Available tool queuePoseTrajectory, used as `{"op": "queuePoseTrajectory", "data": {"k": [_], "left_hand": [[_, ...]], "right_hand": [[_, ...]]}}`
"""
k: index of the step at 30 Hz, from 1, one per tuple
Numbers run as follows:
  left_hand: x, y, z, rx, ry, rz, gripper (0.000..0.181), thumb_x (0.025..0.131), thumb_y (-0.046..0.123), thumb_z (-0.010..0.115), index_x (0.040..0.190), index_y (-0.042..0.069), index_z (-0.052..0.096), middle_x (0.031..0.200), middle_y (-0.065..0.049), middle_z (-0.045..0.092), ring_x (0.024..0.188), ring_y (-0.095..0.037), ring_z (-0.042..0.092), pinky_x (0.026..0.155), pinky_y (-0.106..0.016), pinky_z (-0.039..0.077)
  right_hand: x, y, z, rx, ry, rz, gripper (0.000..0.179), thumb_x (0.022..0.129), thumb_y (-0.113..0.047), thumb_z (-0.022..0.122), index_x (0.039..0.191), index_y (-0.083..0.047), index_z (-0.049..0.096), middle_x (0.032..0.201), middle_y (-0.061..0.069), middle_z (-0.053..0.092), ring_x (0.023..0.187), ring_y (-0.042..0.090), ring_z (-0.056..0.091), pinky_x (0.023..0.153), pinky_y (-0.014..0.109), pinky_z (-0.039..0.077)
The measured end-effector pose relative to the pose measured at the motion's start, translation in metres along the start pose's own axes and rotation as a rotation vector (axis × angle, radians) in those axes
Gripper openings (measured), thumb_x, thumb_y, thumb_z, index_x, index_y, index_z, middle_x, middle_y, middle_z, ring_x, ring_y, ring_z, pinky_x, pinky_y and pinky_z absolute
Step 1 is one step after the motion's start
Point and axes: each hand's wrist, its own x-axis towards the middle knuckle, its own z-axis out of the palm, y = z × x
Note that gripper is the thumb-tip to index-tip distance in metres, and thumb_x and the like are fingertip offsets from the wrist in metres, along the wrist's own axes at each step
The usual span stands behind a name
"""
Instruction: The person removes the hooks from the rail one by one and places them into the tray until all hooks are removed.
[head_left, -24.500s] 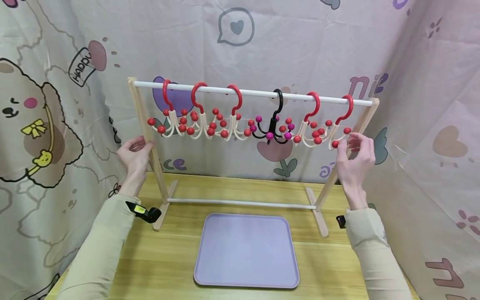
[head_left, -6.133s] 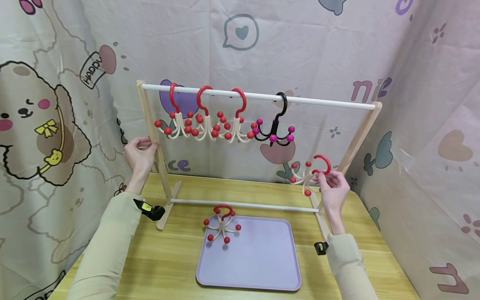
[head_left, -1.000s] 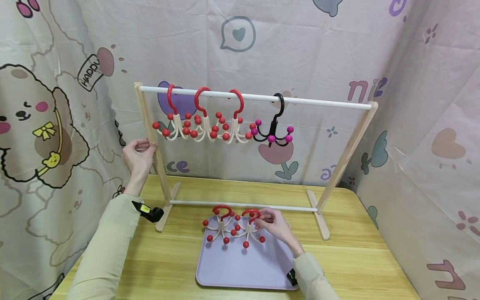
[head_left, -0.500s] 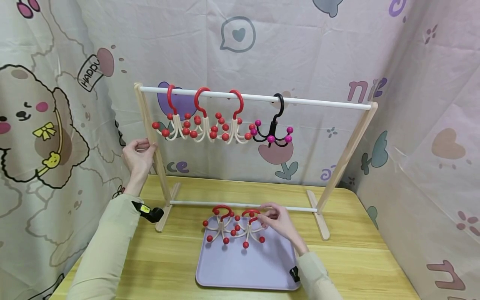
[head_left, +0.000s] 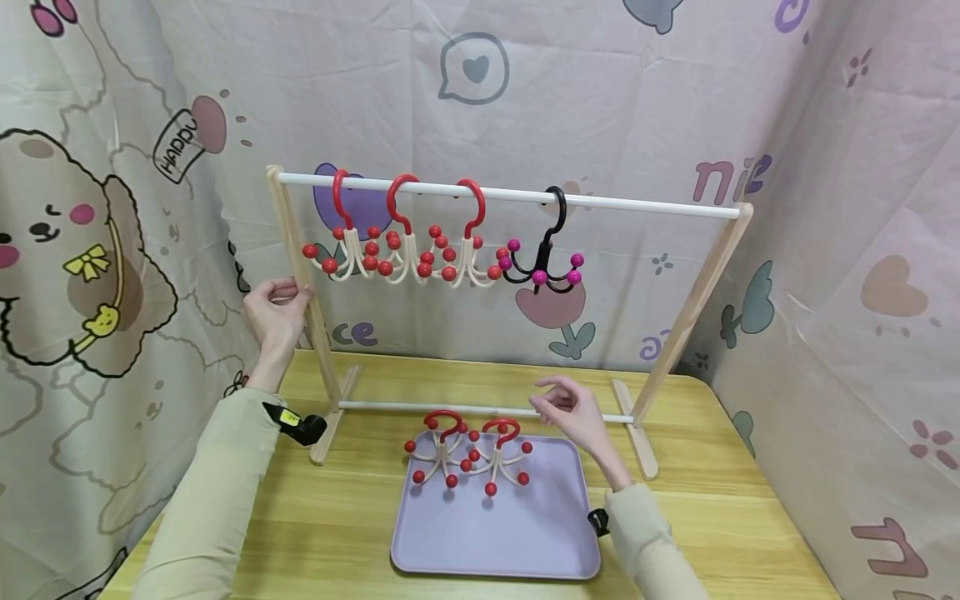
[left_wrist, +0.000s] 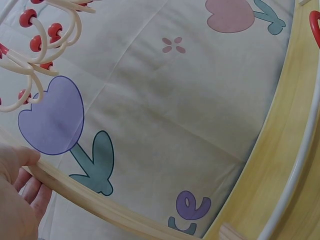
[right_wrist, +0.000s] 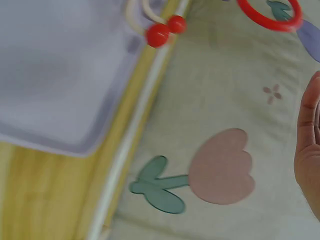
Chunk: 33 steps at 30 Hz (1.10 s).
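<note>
My left hand (head_left: 277, 317) pinches the left wooden post (head_left: 321, 350) of a hanging rack; the left wrist view shows thumb and fingers (left_wrist: 34, 192) around it. Over the tray's back right, my right hand (head_left: 581, 417) holds nothing, fingers loosely bent. Left of it, two cream multi-arm hook hangers with red hooks and red ball tips, the nearer-to-hand hanger (head_left: 497, 460) and the other hanger (head_left: 442, 454), stand side by side on the lilac tray (head_left: 517, 533). From the rack's white bar (head_left: 645, 205) hang three like them and one black hanger (head_left: 543, 257) with magenta tips.
A white lower rod (head_left: 420, 407) joins the rack's feet behind the tray. The right post (head_left: 690, 312) leans up from its foot (head_left: 636, 429). A printed curtain (head_left: 480, 108) surrounds the wooden table (head_left: 697, 517).
Two red-hooked hangers have gone from the bar's right end to the tray. My right hand has just let go of the second and moved right; the left hand stays on the post.
</note>
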Motion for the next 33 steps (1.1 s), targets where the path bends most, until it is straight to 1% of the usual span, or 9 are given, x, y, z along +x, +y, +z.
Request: {"op": "queuePoseTrajectory", "data": {"k": [6, 8, 9, 15, 16, 20, 24, 27, 33], "left_hand": [[0.000, 0.001, 0.000, 0.004, 0.003, -0.002, 0.029, 0.087, 0.020, 0.076, 0.109, 0.001, 0.073, 0.069, 0.030, 0.054, 0.061, 0.015, 0.053, 0.058, -0.006, 0.045], [0.001, 0.001, 0.000, 0.007, 0.002, -0.003, 0.030, 0.087, 0.020, 0.076, 0.109, 0.001, 0.073, 0.068, 0.030, 0.054, 0.060, 0.015, 0.053, 0.057, -0.006, 0.045], [0.001, 0.001, 0.000, 0.007, 0.002, -0.002, 0.030, 0.087, 0.020, 0.076, 0.109, 0.001, 0.073, 0.069, 0.029, 0.054, 0.060, 0.015, 0.053, 0.057, -0.006, 0.044], [0.001, 0.001, 0.000, 0.022, 0.002, -0.002, 0.031, 0.087, 0.022, 0.076, 0.110, 0.001, 0.073, 0.069, 0.029, 0.053, 0.061, 0.014, 0.053, 0.056, -0.007, 0.044], [0.001, 0.001, -0.001, 0.025, 0.001, -0.006, 0.031, 0.087, 0.022, 0.076, 0.110, 0.001, 0.073, 0.069, 0.030, 0.052, 0.061, 0.014, 0.053, 0.056, -0.007, 0.044], [0.002, 0.001, -0.001, 0.026, -0.003, -0.019, 0.032, 0.087, 0.023, 0.076, 0.111, 0.002, 0.073, 0.069, 0.030, 0.052, 0.062, 0.014, 0.053, 0.056, -0.006, 0.044], [0.002, 0.001, -0.001, 0.028, -0.004, -0.020, 0.032, 0.087, 0.023, 0.076, 0.111, 0.002, 0.073, 0.069, 0.030, 0.052, 0.062, 0.014, 0.054, 0.057, -0.006, 0.044], [0.002, 0.001, -0.001, 0.030, -0.005, -0.022, 0.032, 0.087, 0.024, 0.076, 0.111, 0.002, 0.073, 0.069, 0.030, 0.052, 0.062, 0.015, 0.054, 0.058, -0.006, 0.044], [0.002, 0.001, -0.001, 0.037, -0.011, -0.035, 0.033, 0.087, 0.025, 0.076, 0.111, 0.002, 0.073, 0.069, 0.031, 0.052, 0.061, 0.016, 0.054, 0.057, -0.006, 0.044]], "right_hand": [[0.019, -0.022, -0.014, 0.016, 0.100, -0.056, 0.027, 0.089, 0.001, 0.071, 0.114, 0.007, 0.065, 0.079, 0.017, 0.073, 0.058, 0.007, 0.065, 0.055, 0.027, 0.057], [0.025, -0.031, -0.019, 0.018, 0.137, -0.081, 0.027, 0.090, 0.001, 0.071, 0.115, 0.007, 0.065, 0.079, 0.010, 0.074, 0.058, 0.007, 0.066, 0.055, 0.026, 0.057], [0.028, -0.036, -0.021, 0.019, 0.157, -0.094, 0.027, 0.090, 0.001, 0.071, 0.115, 0.007, 0.065, 0.079, 0.012, 0.073, 0.059, 0.005, 0.065, 0.055, 0.025, 0.057], [0.049, -0.065, -0.032, 0.052, 0.288, -0.196, 0.027, 0.089, 0.005, 0.069, 0.115, 0.010, 0.063, 0.074, -0.008, 0.071, 0.055, 0.002, 0.062, 0.053, 0.018, 0.053], [0.053, -0.069, -0.034, 0.053, 0.311, -0.211, 0.027, 0.089, 0.005, 0.069, 0.115, 0.011, 0.062, 0.073, -0.014, 0.069, 0.055, 0.002, 0.061, 0.053, 0.017, 0.053], [0.068, -0.090, -0.039, 0.052, 0.391, -0.248, 0.029, 0.089, 0.003, 0.071, 0.115, 0.012, 0.062, 0.073, -0.009, 0.071, 0.053, 0.003, 0.062, 0.051, 0.017, 0.052], [0.082, -0.110, -0.043, 0.044, 0.428, -0.287, 0.028, 0.089, 0.001, 0.072, 0.113, 0.012, 0.064, 0.073, -0.007, 0.071, 0.052, 0.002, 0.062, 0.050, 0.016, 0.051], [0.092, -0.122, -0.046, 0.031, 0.432, -0.308, 0.029, 0.089, 0.000, 0.072, 0.113, 0.013, 0.063, 0.072, -0.011, 0.069, 0.053, 0.001, 0.061, 0.051, 0.015, 0.051], [0.110, -0.135, -0.050, -0.024, 0.438, -0.306, 0.028, 0.091, -0.007, 0.072, 0.113, 0.008, 0.065, 0.072, -0.016, 0.067, 0.055, 0.001, 0.062, 0.054, 0.013, 0.050]]}}
